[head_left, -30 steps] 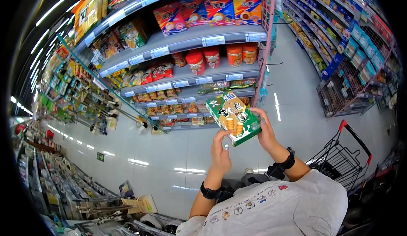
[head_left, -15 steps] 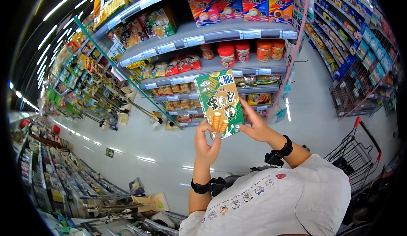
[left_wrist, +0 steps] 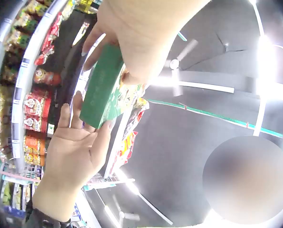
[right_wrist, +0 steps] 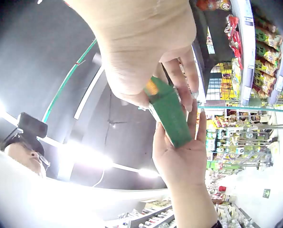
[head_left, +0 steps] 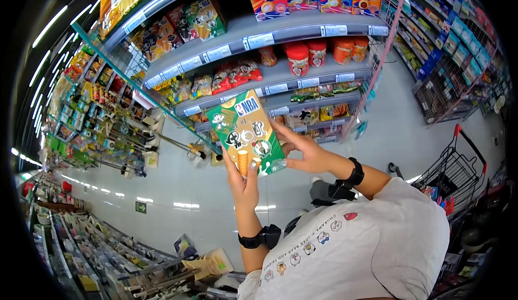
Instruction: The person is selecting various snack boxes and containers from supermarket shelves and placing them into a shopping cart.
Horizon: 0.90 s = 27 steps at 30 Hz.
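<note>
A green and tan snack box (head_left: 245, 133) with an NBA logo is held up in front of the shelves, its printed face towards the head camera. The left hand (head_left: 242, 184) grips its lower left corner, thumb on the front. At the lower right edge the right hand (head_left: 305, 152) holds it, thumb near the bottom corner and fingers behind. Both wrist views show the box's narrow green side (left_wrist: 101, 88), (right_wrist: 172, 116) between the two hands; part of the fingers is hidden behind the box.
Shelves (head_left: 253, 41) hold boxes, red-lidded jars (head_left: 297, 59) and bagged snacks. Similar green boxes (head_left: 206, 19) stand on the upper shelf. A black wire cart (head_left: 456, 168) is at the right, mop-like goods (head_left: 151, 157) hang left, and another rack (head_left: 450, 84) stands across the aisle.
The box has come up and left, its front turned more fully to the head camera, then tilted left. Both hands have moved with it, keeping hold. The head view has shifted too.
</note>
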### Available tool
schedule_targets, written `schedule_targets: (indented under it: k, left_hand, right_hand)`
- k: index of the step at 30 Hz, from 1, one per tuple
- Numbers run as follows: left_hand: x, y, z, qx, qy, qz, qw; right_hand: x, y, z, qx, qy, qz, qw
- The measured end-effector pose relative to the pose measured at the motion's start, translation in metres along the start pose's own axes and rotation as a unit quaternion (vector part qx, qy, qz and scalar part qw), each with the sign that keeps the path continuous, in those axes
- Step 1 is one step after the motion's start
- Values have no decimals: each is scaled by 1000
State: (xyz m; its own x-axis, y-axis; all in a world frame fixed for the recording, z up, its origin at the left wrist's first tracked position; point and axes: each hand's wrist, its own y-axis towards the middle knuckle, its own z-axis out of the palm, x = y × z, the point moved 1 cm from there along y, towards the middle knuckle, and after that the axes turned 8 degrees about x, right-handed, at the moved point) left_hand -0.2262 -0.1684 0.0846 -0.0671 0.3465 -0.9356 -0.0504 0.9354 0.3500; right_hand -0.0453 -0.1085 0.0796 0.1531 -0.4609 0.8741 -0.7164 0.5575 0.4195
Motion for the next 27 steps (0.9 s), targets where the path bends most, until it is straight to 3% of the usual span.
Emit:
schedule_targets:
  k: [6, 8, 10, 13, 15, 19, 20, 23, 27]
  left_hand:
    - [26, 56, -2, -29, 86, 62, 994]
    - [40, 81, -1, -21, 116, 49, 992]
    - [48, 112, 2, -28, 170, 86, 981]
    - [58, 163, -2, -37, 240, 128, 962]
    - [64, 191, -6, -52, 295, 142, 943]
    - [73, 243, -4, -102, 335, 132, 927]
    - [60, 257, 0, -78, 279, 134, 948]
    - [67, 285, -11, -115, 357, 182, 909]
    - [85, 323, -30, -152, 362, 231, 890]
  right_hand:
    - [-37, 33, -32, -26, -94, 23, 995]
    - [-50, 49, -59, -16, -140, 61, 988]
    - [-59, 73, -85, -32, -148, 94, 984]
    - [-61, 119, -122, -82, -269, -56, 958]
    - [-44, 153, -150, -78, -272, -128, 951]
    - [-55, 212, -183, -112, -277, -153, 942]
    - [-62, 224, -187, -125, -281, -149, 940]
    - [-65, 249, -194, -150, -282, -168, 933]
    - [-69, 281, -197, -191, -352, -191, 896]
